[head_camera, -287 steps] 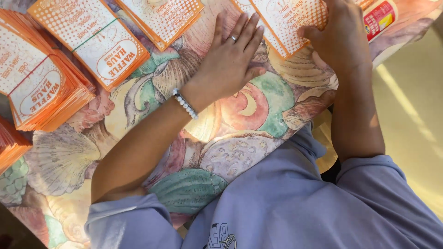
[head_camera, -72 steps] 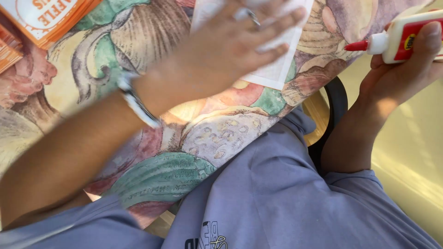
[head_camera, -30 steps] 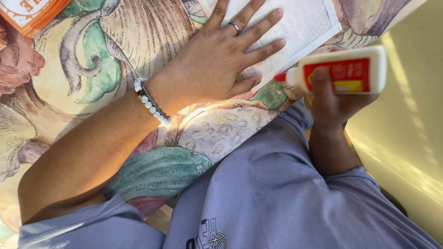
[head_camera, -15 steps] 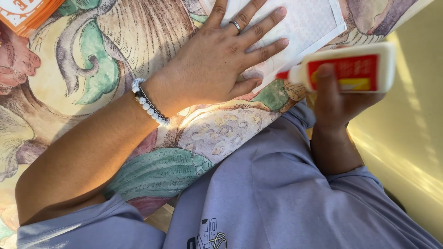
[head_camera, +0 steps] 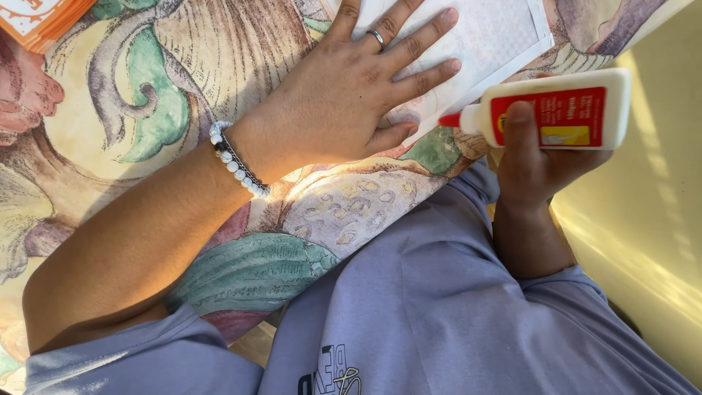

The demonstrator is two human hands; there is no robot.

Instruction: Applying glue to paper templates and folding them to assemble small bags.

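Our left hand [head_camera: 351,102] lies spread flat on the white sheet [head_camera: 497,36]; our right hand [head_camera: 534,157] grips the glue bottle [head_camera: 556,110] just right of it.

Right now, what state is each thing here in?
Glue bottle: held sideways, red tip at the sheet's edge.
White sheet: flat, pinned down.
Left hand: spread on the sheet.
Right hand: gripping the bottle.
Orange cards: stacked.

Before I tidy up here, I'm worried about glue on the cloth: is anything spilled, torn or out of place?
Nothing stands out. The left hand lies flat on the white sheet, the right hand holds the glue bottle sideways, red tip at the sheet's edge, and no glue shows on the patterned tablecloth.
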